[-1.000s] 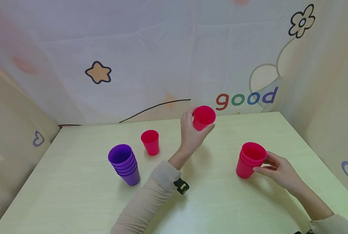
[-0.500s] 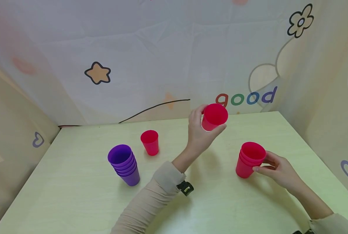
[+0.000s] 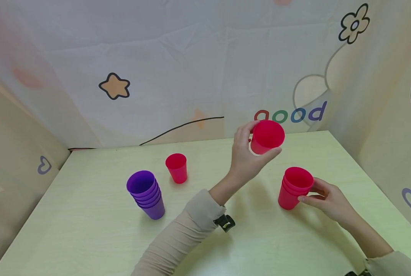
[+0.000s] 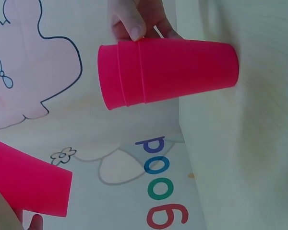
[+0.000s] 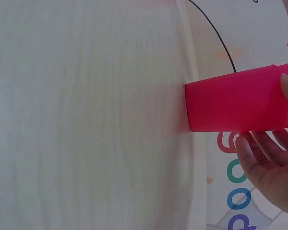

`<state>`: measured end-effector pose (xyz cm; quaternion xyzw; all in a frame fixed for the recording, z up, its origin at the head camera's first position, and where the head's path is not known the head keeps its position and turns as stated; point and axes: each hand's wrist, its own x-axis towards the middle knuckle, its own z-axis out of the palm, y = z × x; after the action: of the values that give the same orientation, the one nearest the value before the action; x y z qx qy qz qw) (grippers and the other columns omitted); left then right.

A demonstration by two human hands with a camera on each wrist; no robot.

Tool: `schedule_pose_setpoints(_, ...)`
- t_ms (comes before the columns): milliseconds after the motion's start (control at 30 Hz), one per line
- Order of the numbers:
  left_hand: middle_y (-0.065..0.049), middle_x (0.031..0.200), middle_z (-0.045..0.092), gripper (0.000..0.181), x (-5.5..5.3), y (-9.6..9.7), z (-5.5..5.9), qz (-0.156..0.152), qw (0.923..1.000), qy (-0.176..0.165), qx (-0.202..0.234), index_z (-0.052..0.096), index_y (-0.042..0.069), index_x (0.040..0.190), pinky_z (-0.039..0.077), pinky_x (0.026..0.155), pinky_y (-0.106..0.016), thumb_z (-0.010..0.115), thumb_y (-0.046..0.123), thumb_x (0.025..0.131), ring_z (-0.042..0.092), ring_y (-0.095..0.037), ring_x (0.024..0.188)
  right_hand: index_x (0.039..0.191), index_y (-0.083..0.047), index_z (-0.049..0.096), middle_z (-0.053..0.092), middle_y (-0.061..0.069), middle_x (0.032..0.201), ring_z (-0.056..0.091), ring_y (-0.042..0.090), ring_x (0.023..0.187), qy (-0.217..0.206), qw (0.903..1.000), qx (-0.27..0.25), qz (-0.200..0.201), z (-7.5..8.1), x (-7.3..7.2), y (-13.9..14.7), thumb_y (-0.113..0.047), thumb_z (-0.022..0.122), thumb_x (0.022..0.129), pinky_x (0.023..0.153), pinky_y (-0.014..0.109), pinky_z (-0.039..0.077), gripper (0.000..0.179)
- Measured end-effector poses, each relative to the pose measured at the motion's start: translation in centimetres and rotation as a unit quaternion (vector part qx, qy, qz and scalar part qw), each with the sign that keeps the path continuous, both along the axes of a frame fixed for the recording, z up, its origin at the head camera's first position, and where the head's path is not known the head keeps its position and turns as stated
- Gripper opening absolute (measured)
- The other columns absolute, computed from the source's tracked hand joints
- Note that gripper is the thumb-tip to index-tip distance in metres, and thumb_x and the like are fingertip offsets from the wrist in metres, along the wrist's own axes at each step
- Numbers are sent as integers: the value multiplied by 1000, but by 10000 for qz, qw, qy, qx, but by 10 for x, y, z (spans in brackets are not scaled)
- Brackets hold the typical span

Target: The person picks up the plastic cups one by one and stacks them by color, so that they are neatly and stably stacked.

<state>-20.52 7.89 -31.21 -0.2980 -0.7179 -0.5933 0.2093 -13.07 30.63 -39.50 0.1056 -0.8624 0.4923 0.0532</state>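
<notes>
My left hand [image 3: 245, 153] holds a red plastic cup [image 3: 267, 138] in the air, fingers on its far side and thumb on its near side, mouth tipped toward the head camera. To its right and lower, a stack of nested red cups [image 3: 291, 195] stands upright on the table. My right hand [image 3: 333, 199] grips that stack from the right, thumb in front and fingers behind. In the left wrist view the nested stack [image 4: 182, 67] shows stepped rims, with the lifted cup [image 4: 33, 179] apart from it. The right wrist view shows the stack's smooth side [image 5: 235, 100].
A stack of several purple cups [image 3: 153, 209] stands on the left of the pale table [image 3: 88, 237]. A single red cup [image 3: 178, 170] stands upright behind it. A printed cloth backdrop [image 3: 178, 76] rises along the table's back edge and sides.
My left hand has moved to the right with the red cup, nearer to the red stack and slightly higher. My right hand and the stack have stayed in place.
</notes>
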Motion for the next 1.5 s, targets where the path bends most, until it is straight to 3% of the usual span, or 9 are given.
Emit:
schedule_pose_setpoints(800,2,116,51,61,14,19,1,-854,9951,-495,71,43,13,127,45,77,-20,74,21,75,46,-2,102,126,1,45,56,-13,103,54,-2,90,-148,9998,136,-51,2,0,0,-10,68,81,72,21,50,53)
schedule_pose_setpoints(1100,4,114,54,60,18,24,-1,-1330,9859,-1014,-56,44,13,126,46,76,-18,74,21,75,48,-1,98,126,1,45,56,-15,103,54,-1,90,-182,9998,83,12,1,0,1,-10,68,81,71,22,51,52)
schedule_pose_setpoints(1333,7,111,54,53,11,30,-8,-1835,9709,-1529,-158,46,13,123,47,75,-18,72,16,77,50,1,96,127,2,44,56,-16,103,54,-2,91,-205,9997,102,31,2,1,1,-10,67,82,72,21,51,52)
schedule_pose_setpoints(1500,10,111,54,53,9,35,-13,-1885,9650,-1805,-276,47,15,123,48,73,-18,73,18,77,51,0,93,127,2,44,56,-16,103,54,-2,91,-198,9998,73,57,2,1,1,-9,67,82,72,21,51,52)
